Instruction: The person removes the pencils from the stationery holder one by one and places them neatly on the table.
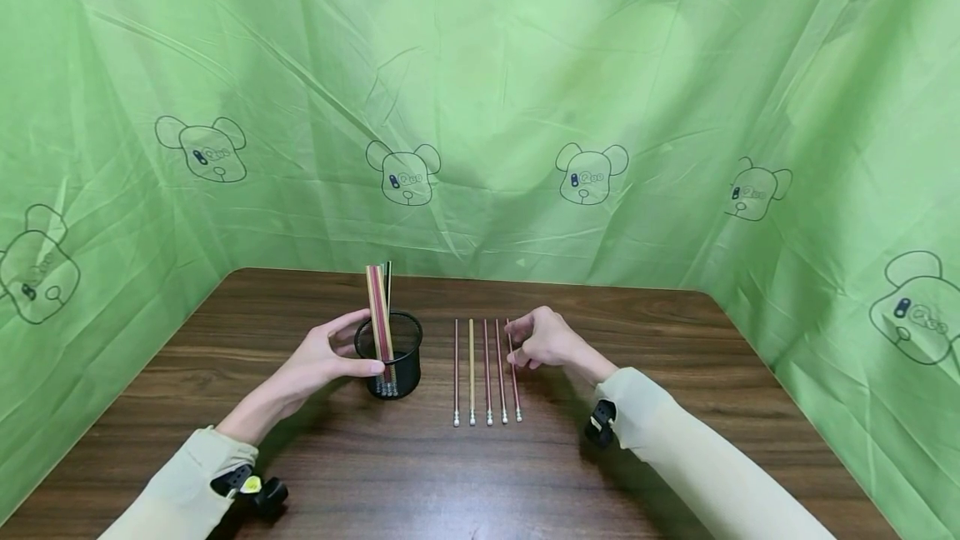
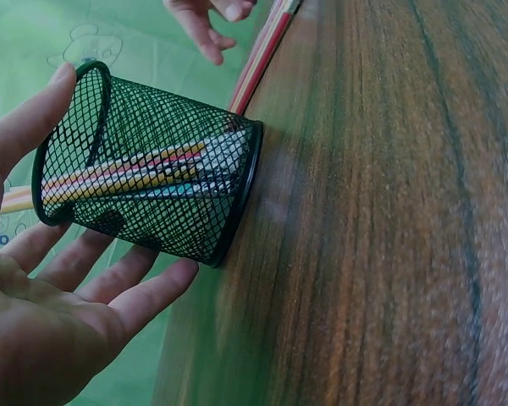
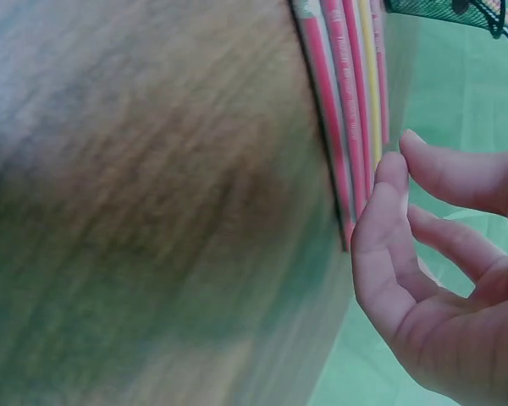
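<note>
My left hand [image 1: 322, 361] holds a black mesh pencil cup [image 1: 408, 373], its thumb at the rim and its fingers along the side. Inside the cup, a bundle of red and yellow pencils [image 1: 379, 307] leans left, eraser ends down. Right of the cup several pencils lie in a row, eraser ends toward me: one yellow pencil [image 1: 472, 373] among red ones. The rightmost red pencil [image 1: 517, 398] is slightly slanted. My right hand [image 1: 551, 338] is over its far end, thumb and index finger bent and a little apart. In the right wrist view nothing shows between those fingertips [image 3: 413, 139].
The brown wooden table [image 1: 450, 482] has a far edge close behind the cup and pencils. A green cloth [image 1: 495, 107] with bear-head outlines hangs around the back and sides. Darker pencils [image 1: 388, 282] also stand in the cup.
</note>
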`<state>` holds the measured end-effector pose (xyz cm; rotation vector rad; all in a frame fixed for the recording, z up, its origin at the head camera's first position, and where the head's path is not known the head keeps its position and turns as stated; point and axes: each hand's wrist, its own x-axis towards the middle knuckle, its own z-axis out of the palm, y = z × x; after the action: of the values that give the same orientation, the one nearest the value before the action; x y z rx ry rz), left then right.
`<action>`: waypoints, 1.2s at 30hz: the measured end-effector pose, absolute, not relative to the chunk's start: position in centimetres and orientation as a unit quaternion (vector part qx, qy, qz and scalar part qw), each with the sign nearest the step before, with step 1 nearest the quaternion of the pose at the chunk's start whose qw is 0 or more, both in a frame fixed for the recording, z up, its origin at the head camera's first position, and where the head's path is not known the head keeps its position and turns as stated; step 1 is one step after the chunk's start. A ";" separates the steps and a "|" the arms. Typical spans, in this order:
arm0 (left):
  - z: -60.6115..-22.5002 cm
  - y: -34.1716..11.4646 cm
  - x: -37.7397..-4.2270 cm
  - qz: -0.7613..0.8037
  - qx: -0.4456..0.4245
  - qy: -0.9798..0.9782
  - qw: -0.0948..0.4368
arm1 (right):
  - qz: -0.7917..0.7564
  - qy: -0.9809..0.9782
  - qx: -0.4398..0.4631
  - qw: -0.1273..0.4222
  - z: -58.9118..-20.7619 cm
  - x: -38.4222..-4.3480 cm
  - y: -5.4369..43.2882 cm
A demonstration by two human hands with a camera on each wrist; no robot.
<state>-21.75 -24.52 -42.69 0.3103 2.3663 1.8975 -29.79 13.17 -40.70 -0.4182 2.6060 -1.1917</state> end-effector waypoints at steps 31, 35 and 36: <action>-42.6 -24.6 -21.7 0.619 0.102 0.777 0.050 | -0.435 0.858 -0.252 0.105 -35.4 -29.0 7.4; -42.6 -24.7 -21.7 0.618 0.101 0.778 0.052 | -0.425 0.856 -0.280 0.090 -35.2 -29.0 6.1; -42.6 -24.7 -21.7 0.618 0.102 0.778 0.052 | -0.422 0.856 -0.285 0.087 -35.1 -29.0 5.8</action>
<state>-21.70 -24.65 -42.63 0.3090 2.3664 1.8778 -29.00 5.78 -35.12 -0.8482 2.5516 -1.2575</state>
